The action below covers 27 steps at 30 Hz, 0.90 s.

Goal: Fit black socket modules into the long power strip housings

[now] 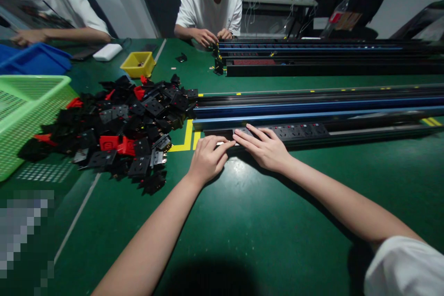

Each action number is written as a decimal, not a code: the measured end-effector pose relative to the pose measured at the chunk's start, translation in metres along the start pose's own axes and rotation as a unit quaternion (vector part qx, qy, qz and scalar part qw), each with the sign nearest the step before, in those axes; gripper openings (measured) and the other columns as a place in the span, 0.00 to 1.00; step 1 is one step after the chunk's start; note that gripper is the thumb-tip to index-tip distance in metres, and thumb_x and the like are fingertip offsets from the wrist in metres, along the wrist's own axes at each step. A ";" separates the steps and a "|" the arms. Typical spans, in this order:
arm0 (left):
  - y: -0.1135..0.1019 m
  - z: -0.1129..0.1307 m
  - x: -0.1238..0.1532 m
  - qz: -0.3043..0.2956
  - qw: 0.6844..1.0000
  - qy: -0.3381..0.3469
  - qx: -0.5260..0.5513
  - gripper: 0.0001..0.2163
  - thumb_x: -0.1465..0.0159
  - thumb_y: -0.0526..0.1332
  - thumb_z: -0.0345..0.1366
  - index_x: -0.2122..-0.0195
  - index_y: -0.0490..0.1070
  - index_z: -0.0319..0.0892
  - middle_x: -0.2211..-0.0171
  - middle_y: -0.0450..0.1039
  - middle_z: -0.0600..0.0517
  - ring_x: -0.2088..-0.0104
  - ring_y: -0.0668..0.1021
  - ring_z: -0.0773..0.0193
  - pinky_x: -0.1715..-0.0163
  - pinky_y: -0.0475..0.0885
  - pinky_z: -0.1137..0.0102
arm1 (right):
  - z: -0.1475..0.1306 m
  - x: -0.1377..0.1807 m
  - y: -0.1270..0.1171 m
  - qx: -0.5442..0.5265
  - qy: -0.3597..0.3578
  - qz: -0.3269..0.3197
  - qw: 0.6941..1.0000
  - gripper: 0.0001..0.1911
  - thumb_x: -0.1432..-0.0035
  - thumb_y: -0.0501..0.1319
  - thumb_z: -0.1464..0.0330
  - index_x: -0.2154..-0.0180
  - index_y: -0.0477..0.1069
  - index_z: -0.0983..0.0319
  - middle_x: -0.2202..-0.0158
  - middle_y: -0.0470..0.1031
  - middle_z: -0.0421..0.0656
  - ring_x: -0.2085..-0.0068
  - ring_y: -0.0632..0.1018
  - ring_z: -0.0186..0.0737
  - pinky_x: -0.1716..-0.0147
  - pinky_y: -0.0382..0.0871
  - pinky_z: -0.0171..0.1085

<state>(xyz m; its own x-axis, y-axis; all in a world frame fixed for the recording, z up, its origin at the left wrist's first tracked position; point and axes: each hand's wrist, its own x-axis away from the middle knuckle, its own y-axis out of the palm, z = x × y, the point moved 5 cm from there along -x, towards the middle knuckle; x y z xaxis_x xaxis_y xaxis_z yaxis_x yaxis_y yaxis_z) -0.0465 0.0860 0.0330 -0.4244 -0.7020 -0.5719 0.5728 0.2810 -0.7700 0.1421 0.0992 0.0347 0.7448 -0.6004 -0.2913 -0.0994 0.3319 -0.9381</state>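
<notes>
A long black power strip (301,130) lies across the green table, with a row of black socket modules set in its channel. Near its left end my left hand (206,159) has its fingers bent over the near edge, thumb and forefinger close together on it. Flat over the sockets just to the right rests my right hand (266,149), fingers stretched out and pointing left. Its fingertips almost meet those of my left hand. What lies directly beneath the fingers is hidden.
Blue and black rails (294,107) run behind the strip. Left of them is a heap of black and red socket modules (138,111), beside a green basket (38,82). A yellow bin (138,67) and blue bin (38,58) stand farther back. Two people sit across the table.
</notes>
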 end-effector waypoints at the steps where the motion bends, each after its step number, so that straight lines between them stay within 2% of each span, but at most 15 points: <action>1: -0.001 -0.001 0.000 0.006 1.000 -0.005 0.007 0.15 0.34 0.56 0.31 0.48 0.75 0.47 0.55 0.76 0.47 0.53 0.74 0.54 0.51 0.67 0.58 | 0.000 -0.001 -0.001 -0.002 0.002 -0.006 1.000 0.32 0.32 0.51 0.70 0.30 0.48 0.53 0.29 0.52 0.37 0.30 0.57 0.50 0.42 0.58 0.50; 7: -0.005 -0.010 0.001 0.073 0.995 -0.056 0.029 0.11 0.33 0.54 0.31 0.55 0.75 0.44 0.58 0.73 0.47 0.56 0.73 0.57 0.52 0.68 0.59 | -0.005 -0.010 -0.011 -0.022 0.007 -0.034 0.999 0.29 0.33 0.52 0.68 0.31 0.54 0.57 0.30 0.55 0.40 0.33 0.61 0.58 0.44 0.59 0.53; 10: -0.005 -0.012 0.001 0.080 0.993 -0.074 0.037 0.11 0.33 0.54 0.30 0.55 0.74 0.43 0.58 0.72 0.47 0.55 0.73 0.57 0.52 0.69 0.59 | -0.005 -0.014 -0.014 -0.038 -0.001 -0.036 0.999 0.31 0.34 0.55 0.65 0.32 0.55 0.57 0.31 0.58 0.43 0.34 0.62 0.59 0.44 0.60 0.53; 15: -0.005 -0.014 0.001 0.078 0.993 -0.079 0.041 0.11 0.33 0.53 0.29 0.55 0.74 0.43 0.59 0.72 0.48 0.55 0.73 0.57 0.53 0.69 0.59 | -0.001 -0.019 -0.015 -0.042 -0.012 -0.032 0.999 0.32 0.36 0.58 0.63 0.32 0.56 0.56 0.32 0.61 0.42 0.36 0.63 0.57 0.44 0.62 0.51; 19: -0.005 -0.016 0.001 0.083 0.991 -0.095 0.051 0.11 0.33 0.53 0.29 0.56 0.74 0.44 0.59 0.72 0.48 0.55 0.73 0.57 0.53 0.69 0.58 | 0.004 -0.026 -0.017 -0.048 -0.037 -0.034 0.998 0.33 0.37 0.60 0.66 0.33 0.57 0.58 0.35 0.66 0.46 0.42 0.69 0.53 0.48 0.66 0.48; 23: -0.006 -0.016 0.000 0.095 0.988 -0.104 0.061 0.11 0.33 0.53 0.29 0.56 0.74 0.44 0.59 0.72 0.49 0.55 0.73 0.58 0.53 0.69 0.59 | 0.016 -0.032 -0.019 -0.122 -0.044 -0.024 0.991 0.34 0.40 0.64 0.64 0.35 0.59 0.59 0.39 0.70 0.47 0.45 0.71 0.49 0.49 0.68 0.46; 27: -0.007 -0.018 0.001 0.104 0.987 -0.110 0.060 0.11 0.33 0.53 0.28 0.55 0.72 0.43 0.58 0.71 0.48 0.55 0.73 0.58 0.53 0.69 0.60 | 0.025 -0.032 -0.014 -0.172 -0.041 -0.023 0.984 0.35 0.40 0.65 0.60 0.35 0.58 0.58 0.38 0.69 0.46 0.46 0.71 0.49 0.48 0.68 0.48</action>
<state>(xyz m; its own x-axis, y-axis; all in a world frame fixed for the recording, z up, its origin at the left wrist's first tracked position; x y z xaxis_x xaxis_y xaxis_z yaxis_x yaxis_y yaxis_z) -0.0632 0.0951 0.0327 -0.1341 -0.7662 -0.6284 0.7153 0.3640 -0.5965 0.1361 0.1313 0.0621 0.8031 -0.5437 -0.2438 -0.2709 0.0312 -0.9621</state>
